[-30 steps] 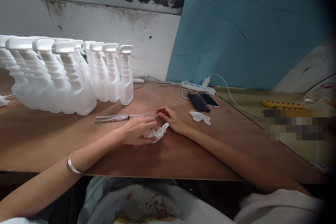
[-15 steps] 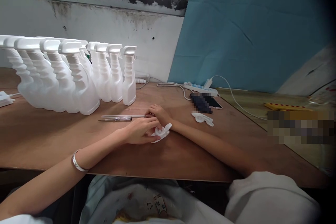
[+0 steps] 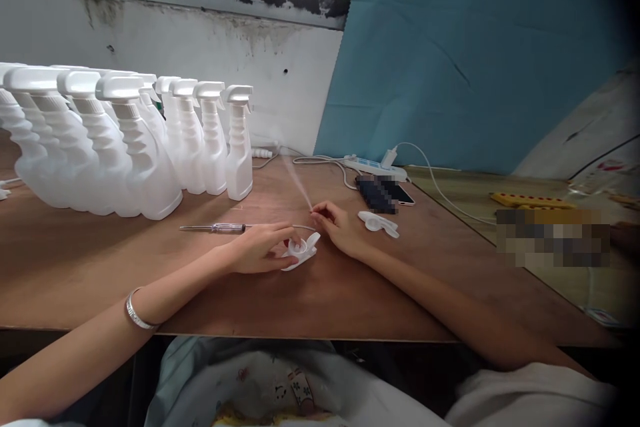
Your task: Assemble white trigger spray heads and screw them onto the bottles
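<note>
1. Plastic part [image 3: 309, 252], white, with a rounded middle and a tab at its right end, is kept low at the brown table [image 3: 380, 300], near the centre, within reach of both hands.
2. Its left side is gripped by the left hand [image 3: 257, 250], the thumb set at the near edge and the fingers curled over the middle; how firmly it is squeezed cannot be told.
3. By the right hand [image 3: 343, 233], just beyond and to the right, a thin tube [image 3: 300, 183] is pinched at its near end between thumb and fingertips, its far end blurred toward the wall.
4. Light weight and fairly stiff walls can be expected of the part, with smooth, perhaps slippery sides; it is best held by its outer edges, the rounded middle left uncovered.
5. The tube is judged light and springy, likely to sway or bend if held far from the end in use; a pinch close to that end would be steadier.
6. Left of the hands a screwdriver [image 3: 220, 228] is laid flat, with spray bottles [image 3: 156, 177] ranked beyond; a second white piece [image 3: 379, 224] is seen to the right.
</note>
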Demonstrator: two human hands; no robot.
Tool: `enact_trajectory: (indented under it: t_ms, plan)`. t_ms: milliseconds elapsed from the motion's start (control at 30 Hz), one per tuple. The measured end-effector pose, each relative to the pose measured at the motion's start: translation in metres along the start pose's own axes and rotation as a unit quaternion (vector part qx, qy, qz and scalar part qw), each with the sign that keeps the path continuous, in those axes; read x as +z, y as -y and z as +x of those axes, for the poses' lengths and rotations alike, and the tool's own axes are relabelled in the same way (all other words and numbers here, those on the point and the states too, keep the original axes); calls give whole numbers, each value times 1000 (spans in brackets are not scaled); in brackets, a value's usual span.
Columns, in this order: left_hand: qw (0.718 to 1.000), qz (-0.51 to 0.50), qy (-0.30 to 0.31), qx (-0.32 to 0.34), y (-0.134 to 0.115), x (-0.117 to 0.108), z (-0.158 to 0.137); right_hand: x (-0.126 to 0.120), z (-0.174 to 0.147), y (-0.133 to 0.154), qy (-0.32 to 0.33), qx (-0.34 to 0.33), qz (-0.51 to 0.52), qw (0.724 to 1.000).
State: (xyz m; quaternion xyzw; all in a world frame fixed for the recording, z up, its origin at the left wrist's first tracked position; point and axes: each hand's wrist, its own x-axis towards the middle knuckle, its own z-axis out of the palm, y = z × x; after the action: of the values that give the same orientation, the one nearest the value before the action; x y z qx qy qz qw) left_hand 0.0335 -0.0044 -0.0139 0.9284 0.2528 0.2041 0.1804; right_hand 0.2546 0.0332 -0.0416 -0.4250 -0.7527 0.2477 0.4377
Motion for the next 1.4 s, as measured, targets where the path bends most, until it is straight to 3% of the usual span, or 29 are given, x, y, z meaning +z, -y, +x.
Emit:
enact_trajectory:
  t_ms: [133, 333, 767, 1067, 1400]
  plan:
    - [1000, -13, 2, -5, 3, 2, 1, 8, -6, 29, -23, 32, 228, 973]
    - [1000, -16, -16, -2, 8, 6, 1, 17, -21, 56, 26, -4, 305, 952]
    - [997, -47, -9, -63, 3, 4, 1, 26, -29, 36, -12, -44, 174, 984]
    - [996, -69, -14, -59, 6, 8, -1, 25, -31, 39, -13, -90, 72, 993]
    - [997, -75, -15, -29, 8, 9, 2, 29, -34, 34, -34, -122, 60, 990]
